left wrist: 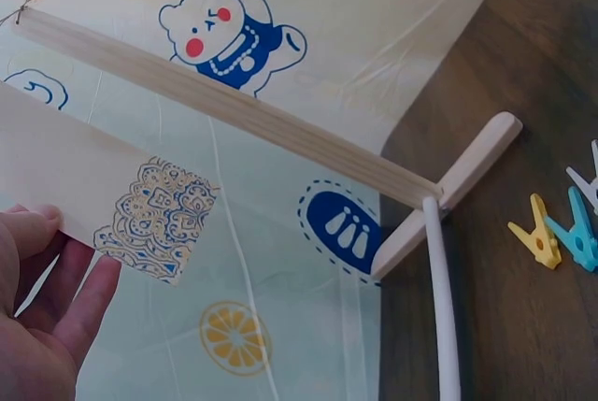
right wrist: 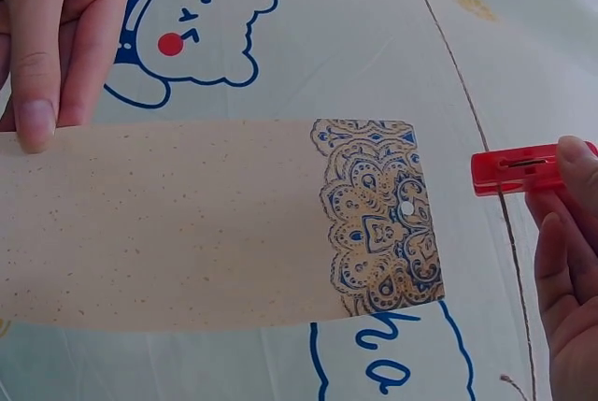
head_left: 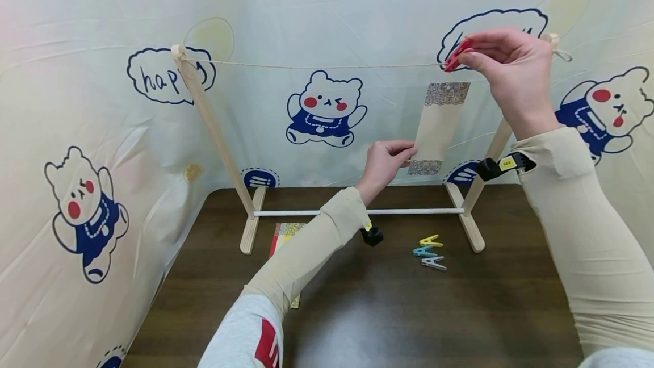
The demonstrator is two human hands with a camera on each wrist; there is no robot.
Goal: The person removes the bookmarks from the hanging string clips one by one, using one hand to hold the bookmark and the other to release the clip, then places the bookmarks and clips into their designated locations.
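My left hand (head_left: 384, 162) pinches the lower side edge of a beige bookmark (head_left: 438, 129) between thumb and fingers. Lace patterns cover both ends of the bookmark, and a small hole shows near its upper end in the right wrist view. Higher up, my right hand (head_left: 521, 75) grips a red clothespin (head_left: 456, 57) by its tail. The clothespin's nose overlaps the thin string (head_left: 317, 66), which runs between two wooden posts. In the right wrist view a gap separates the bookmark's upper edge from both the string and the clothespin.
Yellow (head_left: 431, 241), blue (head_left: 425, 251) and grey (head_left: 434, 263) clothespins lie on the dark table (head_left: 388, 311). Patterned bookmarks (head_left: 291, 229) lie partly under my left forearm. A white rod (head_left: 414, 210) joins the wooden stand's feet (head_left: 252, 229). Behind hangs a printed cloth (head_left: 245, 107).
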